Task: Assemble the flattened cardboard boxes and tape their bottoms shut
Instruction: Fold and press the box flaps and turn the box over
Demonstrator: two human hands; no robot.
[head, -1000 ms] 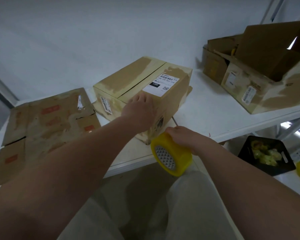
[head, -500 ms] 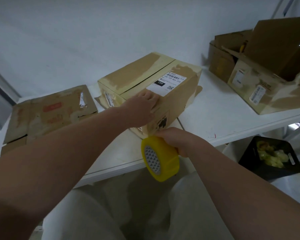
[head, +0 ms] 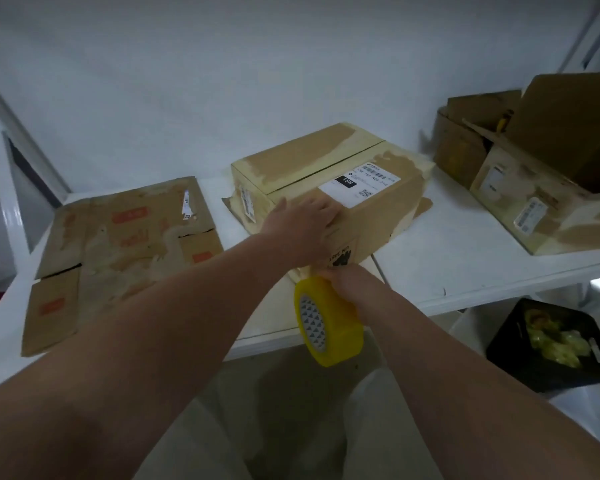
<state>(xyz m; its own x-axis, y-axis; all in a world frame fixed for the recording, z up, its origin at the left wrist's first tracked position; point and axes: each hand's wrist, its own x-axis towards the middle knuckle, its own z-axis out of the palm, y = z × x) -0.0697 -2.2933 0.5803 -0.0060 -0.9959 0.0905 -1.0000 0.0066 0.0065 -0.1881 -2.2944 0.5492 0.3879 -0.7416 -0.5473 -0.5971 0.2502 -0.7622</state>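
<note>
My left grip (head: 305, 220), spread flat, pins the box (head: 309, 157) steady. My right grip (head: 352, 284) clutches the tape roll (head: 340, 327) for sealing

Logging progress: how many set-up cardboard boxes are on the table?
3: the middle box under the left hand, a pale box at right, a darker box behind it. Others may be hidden.

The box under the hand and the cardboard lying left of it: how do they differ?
The box stands folded into shape; the flat cardboard lies unfolded. The box carries a white label on top; the flat cardboard shows orange patches. The left hand rests on the box; nothing touches the flat cardboard. Both are worn brown cardboard on the white table.
</note>
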